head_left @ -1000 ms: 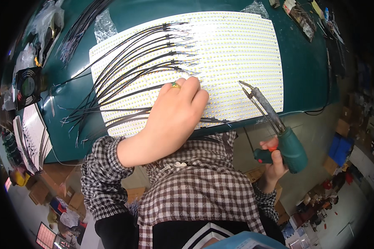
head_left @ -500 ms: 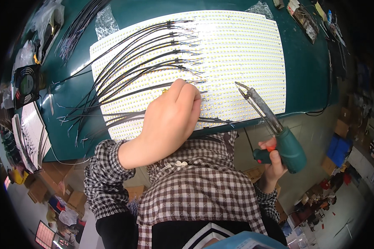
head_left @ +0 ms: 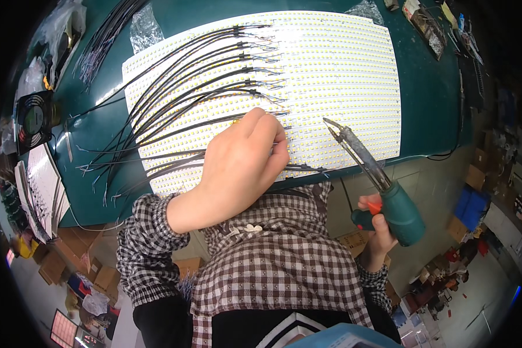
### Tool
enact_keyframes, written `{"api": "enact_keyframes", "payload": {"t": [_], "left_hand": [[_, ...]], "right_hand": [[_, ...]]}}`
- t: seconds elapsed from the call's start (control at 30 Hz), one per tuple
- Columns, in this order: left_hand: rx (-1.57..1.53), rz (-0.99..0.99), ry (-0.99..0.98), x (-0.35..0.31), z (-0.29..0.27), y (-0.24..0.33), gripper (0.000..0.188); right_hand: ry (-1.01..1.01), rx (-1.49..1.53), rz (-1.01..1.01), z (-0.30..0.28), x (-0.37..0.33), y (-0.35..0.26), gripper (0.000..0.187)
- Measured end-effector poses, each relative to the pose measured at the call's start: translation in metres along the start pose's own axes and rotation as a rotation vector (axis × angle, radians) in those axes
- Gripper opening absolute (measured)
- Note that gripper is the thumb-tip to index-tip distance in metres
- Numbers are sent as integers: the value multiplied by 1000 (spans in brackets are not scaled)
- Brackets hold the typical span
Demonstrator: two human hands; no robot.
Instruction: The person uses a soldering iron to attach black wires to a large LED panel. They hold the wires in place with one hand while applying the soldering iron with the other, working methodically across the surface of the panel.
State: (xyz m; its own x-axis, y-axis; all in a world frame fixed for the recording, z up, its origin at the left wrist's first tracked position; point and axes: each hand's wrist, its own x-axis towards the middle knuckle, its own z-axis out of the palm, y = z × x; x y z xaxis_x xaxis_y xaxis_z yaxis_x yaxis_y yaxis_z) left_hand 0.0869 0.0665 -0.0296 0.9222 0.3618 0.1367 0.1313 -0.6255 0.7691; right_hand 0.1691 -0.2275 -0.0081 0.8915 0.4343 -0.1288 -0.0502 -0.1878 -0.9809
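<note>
Bright and even, lit from above, with no hard shadows. Strongest glare on the white LED panel (head_left: 330,75), far and centre, where the rows of small diodes wash out almost to plain white. Soft sheen on the green table top (head_left: 429,75) at the right. Only a faint shadow under the left hand (head_left: 238,168) on the panel. Sharp in the middle: black wires (head_left: 174,98) and soldering iron (head_left: 383,185) crisp. Strong fisheye bending toward the rim, straight panel edges curved. Black vignette in all corners; boxes near left and right darker, squeezed, slightly soft.
</note>
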Motion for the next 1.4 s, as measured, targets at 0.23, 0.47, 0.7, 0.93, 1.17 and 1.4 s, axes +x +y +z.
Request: {"api": "enact_keyframes", "payload": {"t": [0.23, 0.47, 0.7, 0.93, 1.17, 1.4], "left_hand": [[90, 51, 33, 1, 5, -1, 18], [173, 78, 46, 3, 9, -1, 16], [103, 52, 22, 3, 6, -1, 15], [137, 55, 18, 3, 7, 1, 15], [139, 54, 21, 3, 8, 1, 15], [39, 19, -3, 3, 4, -1, 15]], "right_hand": [[-20, -22, -1, 3, 0, -4, 48], [-10, -6, 11, 5, -2, -3, 47], [-33, 1, 32, -7, -10, 2, 52], [-86, -180, 37, -10, -10, 2, 31], [-102, -156, 46, 1, -6, -3, 27], [-104, -160, 39, 0, -5, -1, 28]]}}
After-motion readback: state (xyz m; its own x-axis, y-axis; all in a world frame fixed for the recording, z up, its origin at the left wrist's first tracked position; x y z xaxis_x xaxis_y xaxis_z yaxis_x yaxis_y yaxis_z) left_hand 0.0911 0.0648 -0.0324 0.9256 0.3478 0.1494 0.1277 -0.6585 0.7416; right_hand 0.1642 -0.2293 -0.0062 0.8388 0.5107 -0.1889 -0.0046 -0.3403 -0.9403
